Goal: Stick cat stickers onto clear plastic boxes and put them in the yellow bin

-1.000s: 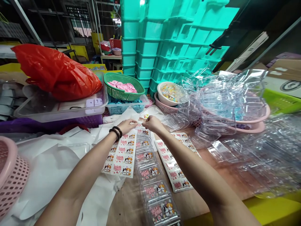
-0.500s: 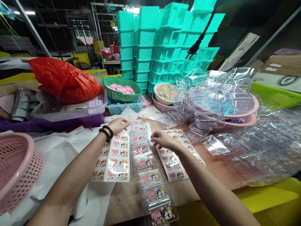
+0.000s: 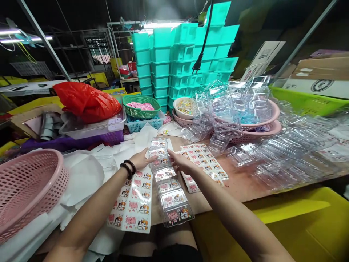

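A row of several clear plastic boxes (image 3: 169, 183) with cat stickers on their lids runs from the table's near edge away from me. My left hand (image 3: 144, 160), a dark bead bracelet on its wrist, presses against the left side of the row near its far part. My right hand (image 3: 182, 162) rests on the right side of the same boxes, fingers stretched out. A sheet of cat stickers (image 3: 135, 201) lies under my left forearm. Another sticker sheet (image 3: 205, 162) lies just right of my right hand.
A pink basket (image 3: 29, 185) sits at the near left, on white backing paper (image 3: 81, 174). Behind are a red bag (image 3: 87, 102), a green basket of pink pieces (image 3: 141, 105), stacked teal bins (image 3: 180, 62), and piles of empty clear boxes (image 3: 272, 156) at right. A yellow crate (image 3: 294, 222) stands below.
Both hands drew back from the far end of the row toward me and now flank the boxes. The row of boxes sits closer to the near table edge. The camera tilted up.
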`<state>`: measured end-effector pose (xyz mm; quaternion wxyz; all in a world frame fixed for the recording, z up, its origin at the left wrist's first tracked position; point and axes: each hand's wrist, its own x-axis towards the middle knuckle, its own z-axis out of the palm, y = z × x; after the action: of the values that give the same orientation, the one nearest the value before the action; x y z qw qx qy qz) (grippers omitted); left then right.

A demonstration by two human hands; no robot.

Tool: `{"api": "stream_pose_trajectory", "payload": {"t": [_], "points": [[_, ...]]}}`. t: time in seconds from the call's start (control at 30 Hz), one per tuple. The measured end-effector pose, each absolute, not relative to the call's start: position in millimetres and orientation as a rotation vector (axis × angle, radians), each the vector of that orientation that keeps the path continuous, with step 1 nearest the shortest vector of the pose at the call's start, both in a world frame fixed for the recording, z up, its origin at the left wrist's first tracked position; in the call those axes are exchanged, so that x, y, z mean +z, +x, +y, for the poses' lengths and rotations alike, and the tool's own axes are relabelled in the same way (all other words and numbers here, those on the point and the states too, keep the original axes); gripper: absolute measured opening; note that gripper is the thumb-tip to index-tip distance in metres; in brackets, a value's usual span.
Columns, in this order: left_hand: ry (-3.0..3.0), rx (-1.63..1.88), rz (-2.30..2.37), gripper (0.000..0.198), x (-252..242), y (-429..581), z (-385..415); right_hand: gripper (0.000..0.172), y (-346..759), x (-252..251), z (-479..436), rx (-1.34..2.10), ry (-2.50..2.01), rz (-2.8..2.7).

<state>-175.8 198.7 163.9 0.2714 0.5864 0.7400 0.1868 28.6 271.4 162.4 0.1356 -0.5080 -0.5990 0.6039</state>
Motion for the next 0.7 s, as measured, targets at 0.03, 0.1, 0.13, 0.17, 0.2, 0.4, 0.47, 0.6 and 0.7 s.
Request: {"api": "stream_pose_trajectory", "payload": {"t": [0.03,0.1,0.13,0.17,0.2,0.4,0.47,0.6,0.7], "points": [[1.575,0.501,1.999,0.094,163.7,-175.3,193.7,0.058,33.8,165.8,268.3,1.734,-1.483,-1.745],[1.570,0.487,2.010,0.090,164.8,-175.0,183.5,0.058,51.5,171.7,259.2,1.694,-1.518,-1.757],[1.575,0.488,2.007,0.088,165.8,-174.8,179.0,0.058,63.1,173.9,252.9,1.676,-1.542,-1.767],[1.579,0.486,2.002,0.087,167.1,-174.6,175.6,0.058,75.8,175.3,244.9,1.667,-1.572,-1.788],[1.584,0.483,2.000,0.088,168.4,-174.1,173.4,0.058,88.6,176.0,235.3,1.664,-1.608,-1.819],[1.632,0.413,2.035,0.091,172.3,-169.6,184.0,0.064,131.6,161.6,157.9,1.761,-1.622,-1.860],[1.655,0.383,2.026,0.094,171.6,-169.2,189.7,0.065,127.5,152.1,136.7,1.737,-1.562,-1.759],[1.669,0.377,2.000,0.100,169.0,-171.7,193.3,0.059,110.0,136.3,115.4,1.671,-1.461,-1.602],[1.639,0.419,1.957,0.098,164.6,-175.7,191.3,0.054,101.9,129.4,112.8,1.680,-1.484,-1.512]]}}
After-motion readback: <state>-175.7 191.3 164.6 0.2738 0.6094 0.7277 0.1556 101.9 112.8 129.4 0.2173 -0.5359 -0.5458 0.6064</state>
